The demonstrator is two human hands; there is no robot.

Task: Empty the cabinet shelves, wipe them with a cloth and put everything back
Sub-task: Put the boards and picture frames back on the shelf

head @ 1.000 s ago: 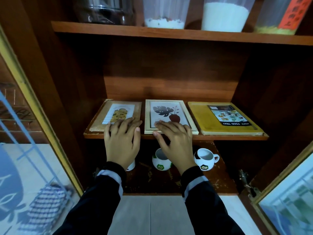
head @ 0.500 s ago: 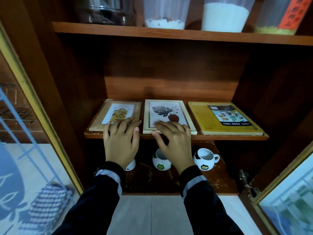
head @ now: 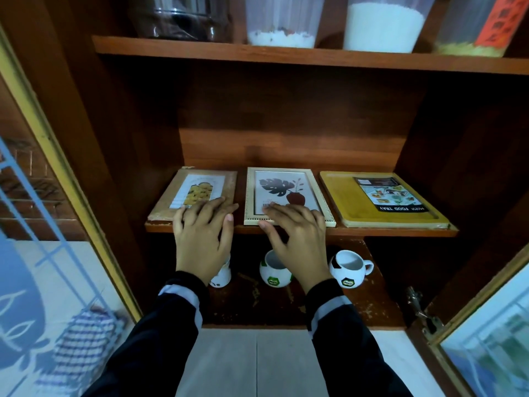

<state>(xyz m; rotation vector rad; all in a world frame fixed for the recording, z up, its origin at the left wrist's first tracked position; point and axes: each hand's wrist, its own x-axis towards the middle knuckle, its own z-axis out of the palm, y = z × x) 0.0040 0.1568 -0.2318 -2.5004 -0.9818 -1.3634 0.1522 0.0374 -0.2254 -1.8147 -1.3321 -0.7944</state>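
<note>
Both hands rest flat on items on the middle shelf (head: 386, 232). Left hand (head: 200, 239): fingers (head: 213, 206) straight and close together, lying on the near end of the brown frame (head: 197, 190), gripping nothing. Right hand (head: 299, 242): fingers (head: 289, 213) slightly spread, pressing the near edge of the leaf picture frame (head: 282, 193), thumb at its front rim, no real grip either. Yellow food tray (head: 380, 202) lies to the right, untouched.

All three lie flat, side by side with narrow gaps, near edges roughly flush with the shelf front. That likely keeps them from toppling.

Both palms hang off the shelf front, above the mugs (head: 347, 267) on the lower shelf (head: 372, 305); one mug is mostly hidden under the left wrist. Jars (head: 383, 27) stand on the top shelf (head: 315, 57). A checked cloth (head: 83, 339) lies on the floor (head: 257, 365), seen through the left glass door (head: 43, 282), well apart from both hands.

Judgement: shelves full and cloth set aside, so this reads as the put-back stage, with the hands squaring two frames. It could equally be the start of pulling them out; cannot tell.
</note>
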